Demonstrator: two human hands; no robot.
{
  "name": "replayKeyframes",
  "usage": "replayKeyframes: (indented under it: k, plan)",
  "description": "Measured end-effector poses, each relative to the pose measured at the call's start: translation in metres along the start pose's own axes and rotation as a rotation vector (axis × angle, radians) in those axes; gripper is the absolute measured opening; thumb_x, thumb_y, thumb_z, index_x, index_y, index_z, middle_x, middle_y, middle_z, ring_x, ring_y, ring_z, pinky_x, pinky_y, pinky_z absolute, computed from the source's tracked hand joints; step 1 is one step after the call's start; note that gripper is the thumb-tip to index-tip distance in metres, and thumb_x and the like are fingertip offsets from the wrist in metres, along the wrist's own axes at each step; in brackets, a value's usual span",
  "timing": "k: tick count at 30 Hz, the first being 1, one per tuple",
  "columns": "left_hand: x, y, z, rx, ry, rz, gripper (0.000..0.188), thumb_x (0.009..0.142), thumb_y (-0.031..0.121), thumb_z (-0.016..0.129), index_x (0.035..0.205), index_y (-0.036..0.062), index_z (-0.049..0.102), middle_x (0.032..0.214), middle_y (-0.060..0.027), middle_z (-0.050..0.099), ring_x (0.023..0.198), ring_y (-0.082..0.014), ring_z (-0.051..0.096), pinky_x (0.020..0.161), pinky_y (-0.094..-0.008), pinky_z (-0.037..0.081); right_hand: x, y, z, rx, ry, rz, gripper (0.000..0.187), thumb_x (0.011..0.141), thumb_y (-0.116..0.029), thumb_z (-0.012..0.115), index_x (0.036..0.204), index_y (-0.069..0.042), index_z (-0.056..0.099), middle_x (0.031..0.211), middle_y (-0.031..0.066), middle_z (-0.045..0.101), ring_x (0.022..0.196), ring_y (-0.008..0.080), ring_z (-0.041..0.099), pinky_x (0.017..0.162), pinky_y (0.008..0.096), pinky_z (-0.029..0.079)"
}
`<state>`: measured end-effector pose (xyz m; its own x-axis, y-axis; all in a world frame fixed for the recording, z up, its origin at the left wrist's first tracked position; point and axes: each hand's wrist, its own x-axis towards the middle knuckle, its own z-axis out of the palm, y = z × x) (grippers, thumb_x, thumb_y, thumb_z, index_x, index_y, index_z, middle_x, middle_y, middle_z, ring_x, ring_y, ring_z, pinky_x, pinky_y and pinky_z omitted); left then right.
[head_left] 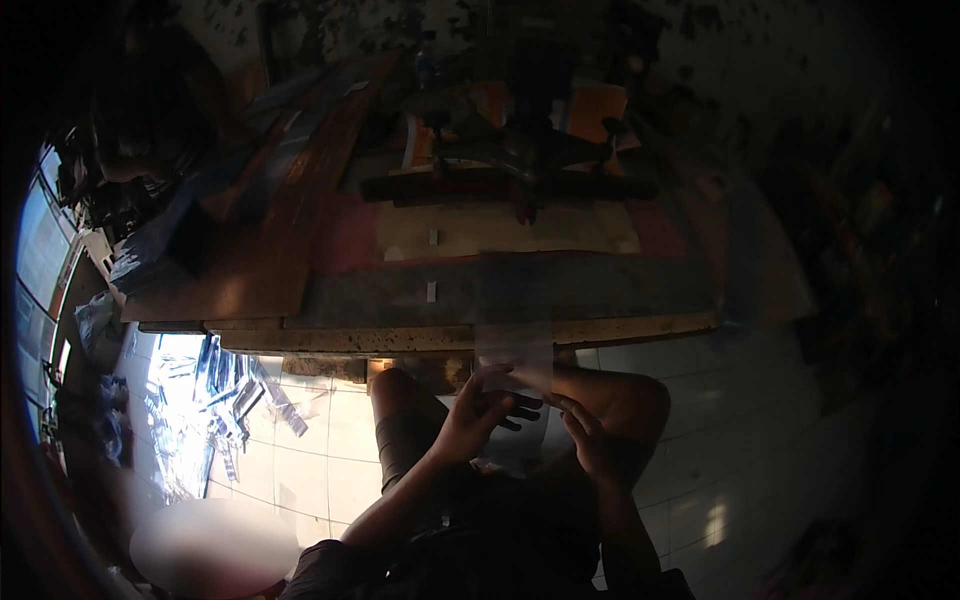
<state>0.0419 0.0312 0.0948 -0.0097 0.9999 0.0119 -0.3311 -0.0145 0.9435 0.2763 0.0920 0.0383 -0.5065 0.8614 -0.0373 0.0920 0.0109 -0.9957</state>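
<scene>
A translucent plastic strip [515,350] hangs over the table's front edge and runs down between my hands above my lap. My left hand [478,415] is at its left side, fingers bent around the plastic. At the right edge, my right hand [590,435] has its fingers closed on the strip; the exact grip is dim. Beyond, on the tabletop, stands a dark machine with a wide horizontal bar [510,187]. Before it lies a yellowish sheet [510,230] on a reddish one. Two small white pieces lie to the left, one [432,292] nearer the front edge.
The wooden table edge [470,337] crosses in front of my knees. A brown board [250,270] covers the table's left side. Shiny plastic scraps [225,390] lie on the sunlit tiled floor at left. A blurred pale round shape [215,548] is at lower left. A person [150,120] is at far left.
</scene>
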Motion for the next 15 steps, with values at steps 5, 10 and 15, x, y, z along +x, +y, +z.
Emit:
replayKeyframes:
  k: [5, 10, 15]
  plan:
    - [-0.008, -0.024, -0.002, -0.019, 0.010, -0.072, 0.044, 0.107, 0.017, 0.057, 0.144, 0.0045, 0.037, 0.118, -0.0203, 0.072, 0.105, -0.0282, 0.073, 0.082, -0.0356, 0.059, 0.024, -0.043, 0.026, 0.219, -0.042, -0.056, 0.047, 0.109, -0.029, 0.050, 0.144, 0.002, 0.050, 0.138, 0.0129, 0.058, 0.130, 0.0217, 0.053, 0.113, 0.0359, 0.037]
    - [-0.007, -0.037, -0.003, -0.029, 0.043, -0.071, 0.034, 0.108, 0.018, 0.056, 0.135, 0.0031, 0.045, 0.114, -0.0196, 0.073, 0.104, -0.0259, 0.073, 0.082, -0.0360, 0.059, 0.041, -0.038, 0.038, 0.039, 0.042, -0.117, 0.033, 0.106, -0.024, 0.062, 0.128, 0.000, 0.064, 0.116, 0.0077, 0.070, 0.107, 0.0148, 0.066, 0.097, 0.0315, 0.049]
    - [-0.006, -0.037, -0.007, 0.068, 0.100, -0.085, 0.028, 0.107, 0.018, 0.058, 0.128, -0.0004, 0.052, 0.110, -0.0174, 0.074, 0.104, -0.0226, 0.073, 0.086, -0.0347, 0.058, 0.044, -0.047, 0.045, 0.085, 0.072, -0.121, 0.021, 0.103, -0.015, 0.065, 0.117, 0.001, 0.068, 0.107, 0.0046, 0.071, 0.098, 0.0108, 0.066, 0.089, 0.0271, 0.050]
